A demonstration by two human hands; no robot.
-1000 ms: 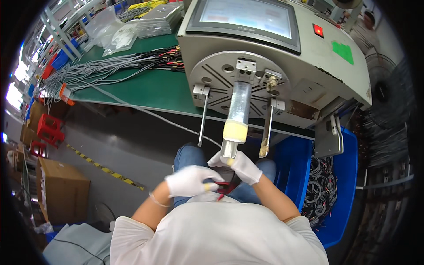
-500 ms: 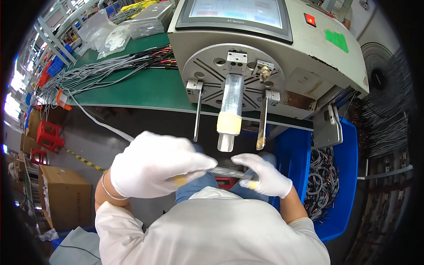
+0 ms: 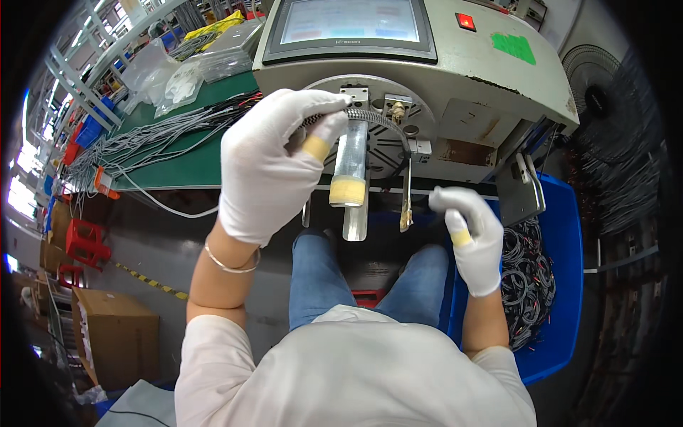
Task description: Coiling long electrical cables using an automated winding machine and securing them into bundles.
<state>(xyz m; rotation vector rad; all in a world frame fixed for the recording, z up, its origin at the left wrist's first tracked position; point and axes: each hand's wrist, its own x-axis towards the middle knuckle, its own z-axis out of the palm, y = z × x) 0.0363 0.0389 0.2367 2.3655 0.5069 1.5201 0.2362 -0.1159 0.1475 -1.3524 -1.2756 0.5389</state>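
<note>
My left hand point(image 3: 274, 160), white-gloved with a yellow band on the thumb, pinches a grey braided cable point(image 3: 380, 117) between thumb and fingertips. It is in front of the machine's round slotted disc point(image 3: 423, 114). From the pinch the cable arcs right, over the metal bar point(image 3: 350, 153) that juts from the disc with yellow tape round its end. More grey cable point(image 3: 160, 206) runs from the bench towards my left wrist. My right hand point(image 3: 473, 242), also gloved and yellow-banded, hovers right of the disc with bent fingers apart from the thumb, holding nothing visible.
The pale machine point(image 3: 491, 92) carries a screen point(image 3: 348, 25) and a red switch point(image 3: 466, 22). Bundled grey cables point(image 3: 156, 146) lie on the green bench point(image 3: 146, 181). A blue bin point(image 3: 565, 285) at right holds coiled cables point(image 3: 523, 285). A cardboard box point(image 3: 121, 334) stands at lower left.
My left hand has risen from near my lap to the disc, carrying the cable over the bar. My right hand has moved up and right, away from the cable.
</note>
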